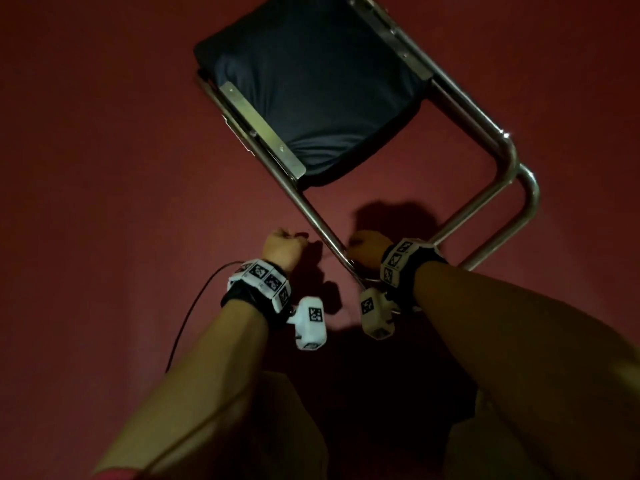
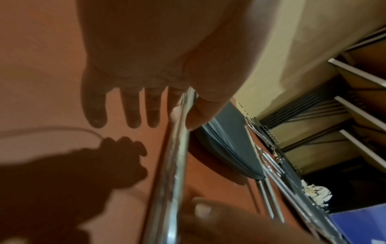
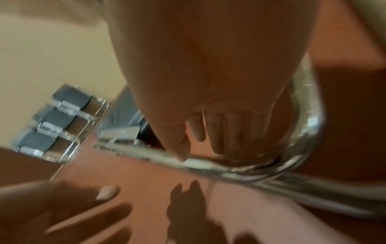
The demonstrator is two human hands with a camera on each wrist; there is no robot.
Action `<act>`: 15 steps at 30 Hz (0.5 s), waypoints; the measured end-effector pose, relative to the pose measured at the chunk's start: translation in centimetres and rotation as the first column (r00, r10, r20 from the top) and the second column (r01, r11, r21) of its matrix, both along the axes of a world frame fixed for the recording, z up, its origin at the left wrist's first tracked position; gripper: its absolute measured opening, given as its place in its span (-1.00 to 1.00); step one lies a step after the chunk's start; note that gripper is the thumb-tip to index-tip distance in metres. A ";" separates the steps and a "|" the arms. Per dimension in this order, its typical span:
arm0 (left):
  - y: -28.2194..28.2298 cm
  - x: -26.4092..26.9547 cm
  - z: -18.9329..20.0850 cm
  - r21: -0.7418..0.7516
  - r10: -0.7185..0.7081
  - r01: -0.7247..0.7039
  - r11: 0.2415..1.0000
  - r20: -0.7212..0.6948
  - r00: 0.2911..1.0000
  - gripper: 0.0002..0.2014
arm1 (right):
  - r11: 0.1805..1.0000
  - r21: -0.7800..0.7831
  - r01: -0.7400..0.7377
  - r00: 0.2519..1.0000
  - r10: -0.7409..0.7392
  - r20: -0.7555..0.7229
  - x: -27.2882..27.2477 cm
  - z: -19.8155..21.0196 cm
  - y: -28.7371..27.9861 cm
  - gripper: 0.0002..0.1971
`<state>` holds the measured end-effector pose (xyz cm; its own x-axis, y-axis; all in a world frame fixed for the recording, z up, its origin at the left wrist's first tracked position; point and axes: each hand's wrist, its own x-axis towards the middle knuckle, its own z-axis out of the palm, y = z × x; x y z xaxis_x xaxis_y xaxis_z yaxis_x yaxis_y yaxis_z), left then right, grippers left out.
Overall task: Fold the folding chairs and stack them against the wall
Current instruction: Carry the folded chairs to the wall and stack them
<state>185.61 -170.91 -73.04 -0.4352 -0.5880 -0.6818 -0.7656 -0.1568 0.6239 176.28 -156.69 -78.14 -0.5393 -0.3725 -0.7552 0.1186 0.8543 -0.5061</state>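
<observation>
A folded chair with a dark blue seat [image 1: 311, 98] and a chrome tube frame [image 1: 485, 216] lies flat on the red floor. My left hand [image 1: 284, 247] hangs just left of the frame's near side tube. In the left wrist view its fingers [image 2: 133, 105] are straight and spread, and the tube [image 2: 177, 148] runs up between forefinger and thumb. My right hand [image 1: 367, 251] is over the frame's near corner. Its fingers [image 3: 217, 135] point down inside the tube's bend [image 3: 303, 148], with the thumb tip touching the tube. That view is blurred.
More folded chairs [image 3: 58, 118] lean stacked against the cream wall [image 2: 282, 49]. Beside them stand white-edged shelves [image 2: 359, 77] and a blue object [image 2: 359, 226]. A black cable [image 1: 194, 306] trails from my left wrist. My knees are at the bottom of the head view.
</observation>
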 end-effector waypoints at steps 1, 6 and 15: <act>-0.7 0.6 -0.1 0.000 0.005 -0.005 1.000 -0.003 1.000 -0.82 | 1.000 0.003 -0.026 1.000 0.026 -0.003 0.1 -0.4 -0.7 -0.48; -3.5 2.3 0.0 -0.026 0.029 -0.030 0.999 -0.003 1.000 -0.84 | 0.992 0.026 -0.127 0.991 0.128 -0.033 0.5 -1.7 -4.0 -0.75; -2.1 0.4 -0.6 0.026 0.010 -0.008 1.000 -0.042 0.999 -0.89 | 0.967 0.142 -0.213 0.951 0.239 -0.195 1.2 -3.9 -1.1 -0.68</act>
<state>186.00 -173.03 -73.65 -0.4589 -0.5747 -0.6776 -0.7370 -0.1798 0.6515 177.45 -157.80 -82.04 -0.6013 -0.4183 -0.6807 -0.1820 0.9013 -0.3931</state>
